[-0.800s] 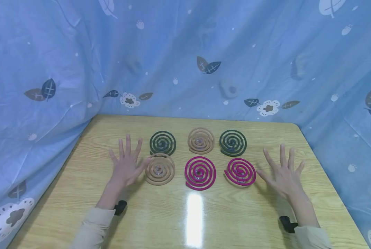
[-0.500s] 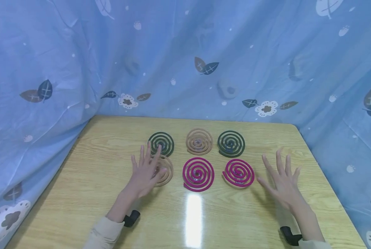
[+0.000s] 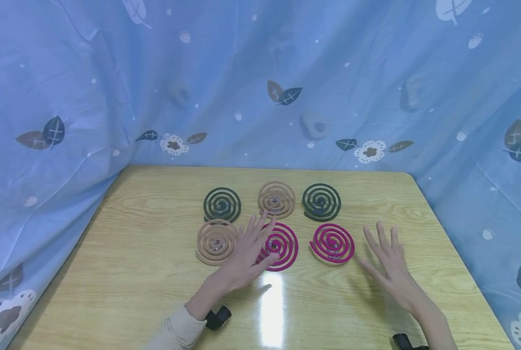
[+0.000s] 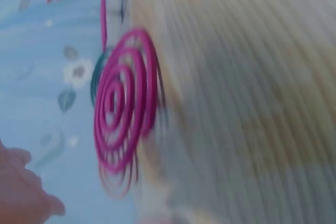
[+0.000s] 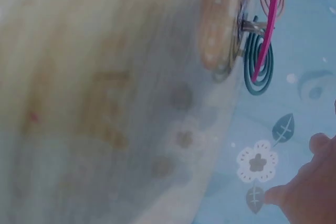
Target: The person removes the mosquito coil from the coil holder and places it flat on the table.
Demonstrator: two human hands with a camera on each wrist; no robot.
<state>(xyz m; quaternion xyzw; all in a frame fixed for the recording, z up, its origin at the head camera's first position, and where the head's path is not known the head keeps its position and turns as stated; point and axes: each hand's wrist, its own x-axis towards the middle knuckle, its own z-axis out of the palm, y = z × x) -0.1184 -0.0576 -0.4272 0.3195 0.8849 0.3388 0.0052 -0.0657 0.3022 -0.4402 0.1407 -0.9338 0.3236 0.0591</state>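
There are two bright pink round spirals, two dark green round spirals and two tan round spirals. The yellow-brown wooden table has thin lines. The blue cloth has white flowers and dark leaves.

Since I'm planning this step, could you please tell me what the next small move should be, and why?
Probably lower the left grip onto the near row's middle magenta coil and pinch its rim: that grip looks open, holds nothing, and overlaps the coil's left side in the head view.
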